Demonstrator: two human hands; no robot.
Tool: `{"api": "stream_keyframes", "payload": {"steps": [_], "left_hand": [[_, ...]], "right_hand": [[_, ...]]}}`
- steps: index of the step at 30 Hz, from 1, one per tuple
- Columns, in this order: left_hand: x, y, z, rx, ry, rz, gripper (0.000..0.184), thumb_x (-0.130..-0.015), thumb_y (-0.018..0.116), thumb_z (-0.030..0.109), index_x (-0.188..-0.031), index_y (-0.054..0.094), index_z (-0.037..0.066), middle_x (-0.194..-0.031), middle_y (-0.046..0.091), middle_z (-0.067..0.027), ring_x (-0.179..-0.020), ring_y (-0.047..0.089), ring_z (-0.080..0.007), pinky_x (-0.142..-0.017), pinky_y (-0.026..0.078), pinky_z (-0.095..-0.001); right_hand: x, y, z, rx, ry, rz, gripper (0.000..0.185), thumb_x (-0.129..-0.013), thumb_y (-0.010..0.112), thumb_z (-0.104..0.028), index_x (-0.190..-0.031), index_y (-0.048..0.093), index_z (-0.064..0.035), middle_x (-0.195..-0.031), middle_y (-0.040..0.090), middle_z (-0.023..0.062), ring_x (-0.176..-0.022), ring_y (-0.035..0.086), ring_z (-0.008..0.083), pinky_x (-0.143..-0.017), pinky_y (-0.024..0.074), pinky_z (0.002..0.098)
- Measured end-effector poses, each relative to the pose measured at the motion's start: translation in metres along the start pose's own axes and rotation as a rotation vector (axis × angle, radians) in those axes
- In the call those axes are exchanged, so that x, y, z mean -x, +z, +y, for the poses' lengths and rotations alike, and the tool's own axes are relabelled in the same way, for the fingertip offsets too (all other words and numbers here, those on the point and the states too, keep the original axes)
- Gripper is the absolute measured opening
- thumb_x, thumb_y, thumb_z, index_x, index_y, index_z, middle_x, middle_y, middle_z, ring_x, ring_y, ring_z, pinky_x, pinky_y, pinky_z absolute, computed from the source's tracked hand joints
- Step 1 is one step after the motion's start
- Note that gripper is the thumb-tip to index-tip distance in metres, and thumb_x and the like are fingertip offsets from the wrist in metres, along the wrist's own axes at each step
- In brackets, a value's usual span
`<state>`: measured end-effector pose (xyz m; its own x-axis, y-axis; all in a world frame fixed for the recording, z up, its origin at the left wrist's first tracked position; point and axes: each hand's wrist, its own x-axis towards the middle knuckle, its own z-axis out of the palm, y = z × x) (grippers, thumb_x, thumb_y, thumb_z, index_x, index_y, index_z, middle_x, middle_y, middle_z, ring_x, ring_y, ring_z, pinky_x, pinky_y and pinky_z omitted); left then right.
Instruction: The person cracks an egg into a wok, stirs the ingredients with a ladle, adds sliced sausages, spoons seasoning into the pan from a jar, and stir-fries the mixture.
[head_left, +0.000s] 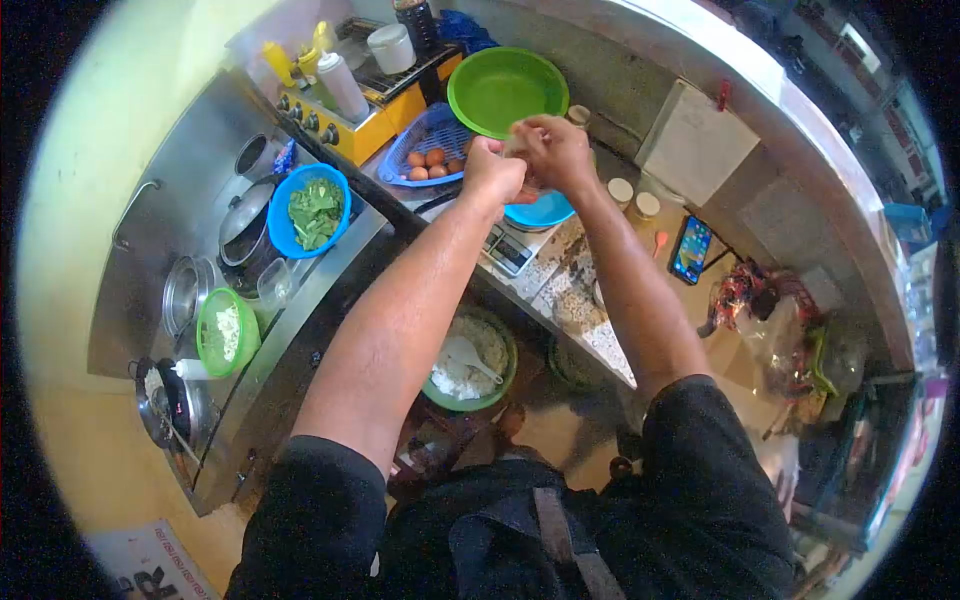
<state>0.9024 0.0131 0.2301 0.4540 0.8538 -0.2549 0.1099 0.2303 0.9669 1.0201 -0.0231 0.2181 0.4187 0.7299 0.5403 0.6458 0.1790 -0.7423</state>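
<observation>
Kitchen counter (612, 347), left hand (494, 177) beside right hand (562, 155); fingers (545, 122) apparently curled

A round, light blue bowl (545, 211), largely hidden from above, shows only its near curve; it seems to rest on a pale kitchen scale (511, 254), whose dark display panel juts out uncovered

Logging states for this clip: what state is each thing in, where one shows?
Left hand: curled, grip unclear
Right hand: curled, grip unclear
Blue bowl: upright, partly hidden
Eggs: shells whole where visible
Phone: screen lit
Scale: readout illegible
Blue basin: holding leaves
Scoop: lying in tub
</observation>
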Motion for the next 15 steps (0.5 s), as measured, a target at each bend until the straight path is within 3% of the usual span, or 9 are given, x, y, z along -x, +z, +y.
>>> {"api": "stream_keyframes", "payload": {"steps": [2, 5, 9, 12, 15], "left_hand": [[-0.008, -0.004, -0.002, 0.019, -0.028, 0.072, 0.038, -0.077, 0.057, -0.001, -0.109, 0.036, 0.001, -0.098, 0.054, -0.0197, -0.073, 0.064, -0.0301, -0.046, 0.058, -0.0401], [-0.011, -0.020, -0.010, 0.090, -0.068, 0.094, 0.038, -0.077, 0.054, -0.004, -0.110, 0.035, -0.001, -0.101, 0.053, -0.0202, -0.076, 0.064, -0.0306, -0.047, 0.058, -0.0397], [0.013, -0.056, -0.013, 0.040, -0.091, 0.123, 0.044, -0.080, 0.047, -0.006, -0.121, 0.031, -0.002, -0.111, 0.051, -0.0216, -0.089, 0.064, -0.0311, -0.058, 0.061, -0.0374], [0.038, -0.092, -0.026, 0.075, -0.094, 0.178, 0.046, -0.080, 0.047, -0.008, -0.122, 0.031, 0.000, -0.111, 0.051, -0.0214, -0.089, 0.064, -0.0313, -0.061, 0.061, -0.0381], [0.081, -0.129, -0.038, 0.100, -0.142, 0.248, 0.045, -0.079, 0.051, -0.009, -0.119, 0.030, -0.001, -0.110, 0.050, -0.0214, -0.089, 0.063, -0.0303, -0.061, 0.061, -0.0373]], "right_hand": [[-0.008, -0.001, 0.003, -0.119, 0.165, 0.044, 0.025, -0.084, 0.065, -0.027, -0.094, 0.067, -0.0040, -0.078, 0.066, 0.0061, -0.071, 0.060, 0.0119, -0.065, 0.0484, 0.0285], [-0.017, 0.006, 0.037, -0.378, 0.329, 0.071, 0.027, -0.084, 0.064, -0.027, -0.087, 0.066, 0.0005, -0.076, 0.067, 0.0079, -0.068, 0.063, 0.0156, -0.062, 0.0502, 0.0294], [-0.013, 0.009, 0.062, -0.540, 0.616, -0.156, 0.028, -0.084, 0.064, -0.027, -0.085, 0.065, 0.0014, -0.071, 0.064, 0.0061, -0.062, 0.058, 0.0127, -0.057, 0.0471, 0.0272], [-0.014, 0.008, 0.067, -0.141, 0.520, -0.191, 0.028, -0.083, 0.065, -0.028, -0.085, 0.066, 0.0001, -0.070, 0.064, 0.0064, -0.063, 0.059, 0.0132, -0.057, 0.0472, 0.0292], [-0.019, 0.012, 0.086, -0.153, 0.329, -0.107, 0.028, -0.082, 0.066, -0.029, -0.085, 0.066, -0.0011, -0.070, 0.063, 0.0048, -0.063, 0.059, 0.0130, -0.057, 0.0469, 0.0304]]}}
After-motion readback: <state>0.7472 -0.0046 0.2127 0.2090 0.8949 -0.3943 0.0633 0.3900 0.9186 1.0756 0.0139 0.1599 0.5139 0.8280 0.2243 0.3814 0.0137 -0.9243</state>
